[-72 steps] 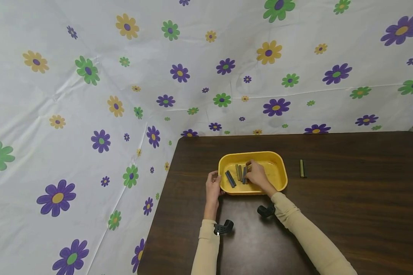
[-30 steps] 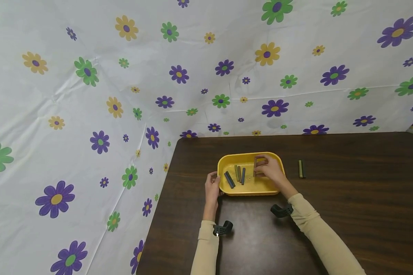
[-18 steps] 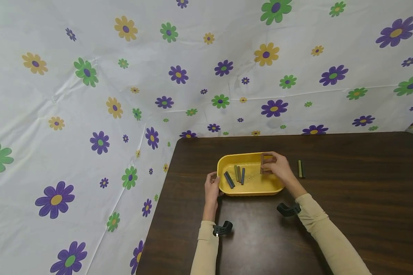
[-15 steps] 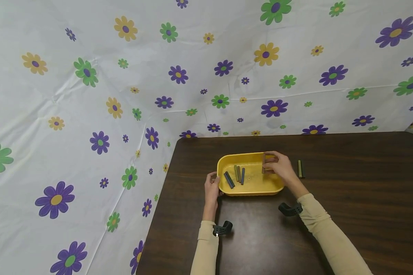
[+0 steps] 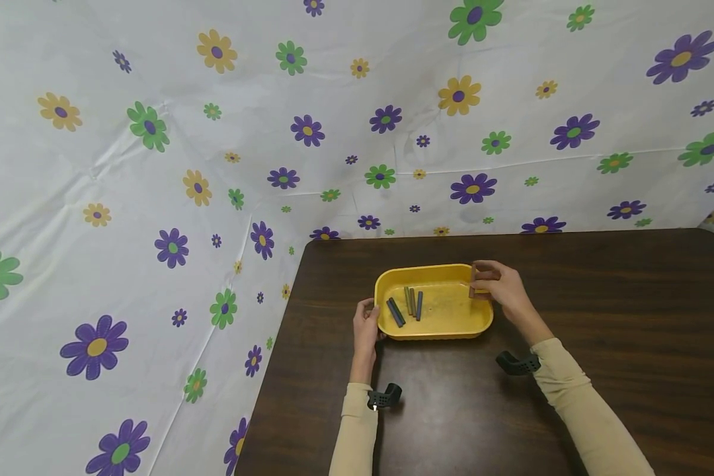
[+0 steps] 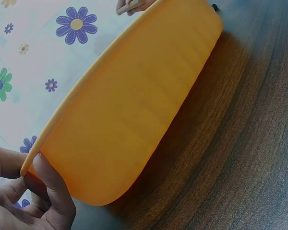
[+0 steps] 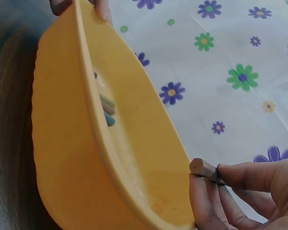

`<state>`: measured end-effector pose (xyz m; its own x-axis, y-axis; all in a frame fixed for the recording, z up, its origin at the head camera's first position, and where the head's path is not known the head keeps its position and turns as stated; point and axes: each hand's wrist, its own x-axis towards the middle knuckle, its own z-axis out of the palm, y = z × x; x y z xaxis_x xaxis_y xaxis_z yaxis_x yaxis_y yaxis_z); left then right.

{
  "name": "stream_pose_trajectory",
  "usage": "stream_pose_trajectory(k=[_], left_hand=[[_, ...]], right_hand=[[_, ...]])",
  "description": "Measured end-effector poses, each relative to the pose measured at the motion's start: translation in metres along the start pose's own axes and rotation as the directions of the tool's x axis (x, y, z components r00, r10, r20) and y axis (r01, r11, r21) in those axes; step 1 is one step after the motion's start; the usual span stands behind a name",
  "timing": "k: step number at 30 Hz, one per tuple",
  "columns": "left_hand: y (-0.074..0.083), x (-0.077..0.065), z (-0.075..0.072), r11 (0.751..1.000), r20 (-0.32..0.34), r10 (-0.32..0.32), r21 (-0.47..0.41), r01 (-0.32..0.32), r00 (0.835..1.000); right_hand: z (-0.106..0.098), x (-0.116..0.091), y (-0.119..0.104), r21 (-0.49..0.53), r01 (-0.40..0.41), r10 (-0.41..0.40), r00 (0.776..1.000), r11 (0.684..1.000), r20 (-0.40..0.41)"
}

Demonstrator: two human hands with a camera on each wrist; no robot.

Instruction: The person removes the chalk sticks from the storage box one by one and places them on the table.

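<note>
A yellow plastic tray (image 5: 446, 336) stands on the table. My left hand (image 5: 365, 327) grips its left rim; in the left wrist view the thumb (image 6: 53, 184) presses the outer wall. My right hand (image 5: 507, 287) pinches a short brown stick (image 5: 473, 281) between thumb and fingers, above the tray's right end. In the right wrist view this stick (image 7: 203, 168) looks faceted, with a flat end. Inside the tray's left half lie two dark sticks (image 5: 395, 312), a yellow-green stick (image 5: 408, 301), a brownish stick (image 5: 413, 303) and a blue stick (image 5: 419, 306).
The dark wood-grain table (image 5: 619, 317) extends to the right of the tray. A white sheet with printed flowers (image 5: 345, 99) hangs behind the table and along its left side. A black wrist camera (image 5: 517, 363) sits on the right sleeve, another (image 5: 387, 396) on the left.
My right hand has picked the brown stick from the group in the tray and carried it right to the tray's end. It now hides the sticks on the table. My left hand stays.
</note>
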<state>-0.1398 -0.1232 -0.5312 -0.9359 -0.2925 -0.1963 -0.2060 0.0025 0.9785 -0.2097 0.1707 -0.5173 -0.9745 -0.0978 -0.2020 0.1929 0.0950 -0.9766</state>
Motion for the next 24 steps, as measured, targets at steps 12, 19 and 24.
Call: stream_pose_trajectory(k=[12, 19, 24], left_hand=[[-0.022, 0.014, 0.001, 1.0, -0.024, -0.002, 0.001, 0.003, 1.0], [-0.03, 0.017, -0.001, 1.0, -0.025, -0.01, -0.016, 0.009, 1.0], [-0.029, 0.017, -0.001, 1.0, -0.019, -0.01, -0.023, 0.009, 1.0]], right_hand=[[-0.022, -0.002, 0.008, -0.028, 0.002, -0.003, 0.999, 1.0, -0.04], [-0.029, -0.006, 0.01, -0.061, -0.008, 0.006, 1.0, 0.998, -0.028], [-0.037, -0.009, 0.014, -0.101, 0.001, -0.005, 1.0, 0.995, -0.031]])
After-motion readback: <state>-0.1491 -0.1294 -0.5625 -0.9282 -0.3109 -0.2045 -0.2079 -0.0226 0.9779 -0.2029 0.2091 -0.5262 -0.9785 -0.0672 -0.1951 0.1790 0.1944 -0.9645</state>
